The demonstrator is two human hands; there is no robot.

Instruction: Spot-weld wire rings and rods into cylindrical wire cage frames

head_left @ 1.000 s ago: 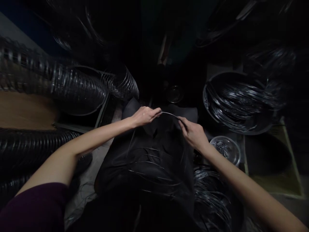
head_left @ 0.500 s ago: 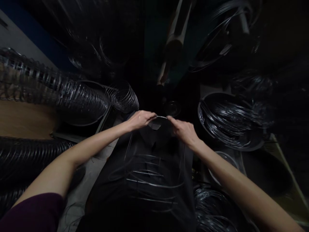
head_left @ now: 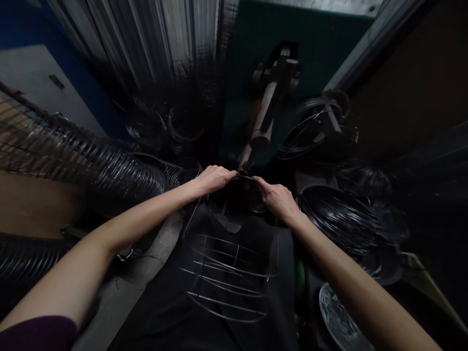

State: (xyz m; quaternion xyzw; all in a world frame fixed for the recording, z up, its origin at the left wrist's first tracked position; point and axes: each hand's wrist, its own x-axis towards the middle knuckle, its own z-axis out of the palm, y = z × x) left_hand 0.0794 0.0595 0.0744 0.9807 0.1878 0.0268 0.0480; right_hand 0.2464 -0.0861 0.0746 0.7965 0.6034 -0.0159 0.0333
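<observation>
A wire frame (head_left: 236, 256) of thin curved rods and short crosspieces hangs over the dark cloth (head_left: 161, 302) on my lap. At its far end, my left hand (head_left: 216, 179) pinches one side of a short curved rod, fingers together. Opposite it, my right hand (head_left: 278, 199) grips the other side with thumb and fingers. Between the hands, that rod lies close to the lower tip of a machine's metal arm (head_left: 265, 114); whether they touch I cannot tell. Dimness hides part of the frame's sides.
Behind the arm stands a green machine body (head_left: 241, 44). Stacked wire rings (head_left: 120, 170) lie at left, above a wooden board (head_left: 36, 200). To the right are a container of bent wires (head_left: 340, 219), a round dish (head_left: 338, 312) and a hanging wire coil (head_left: 307, 126).
My view has tilted up, so the machine and side containers appear lower. The curved rod between my hands now shows near the arm's tip. Both hands keep their grip.
</observation>
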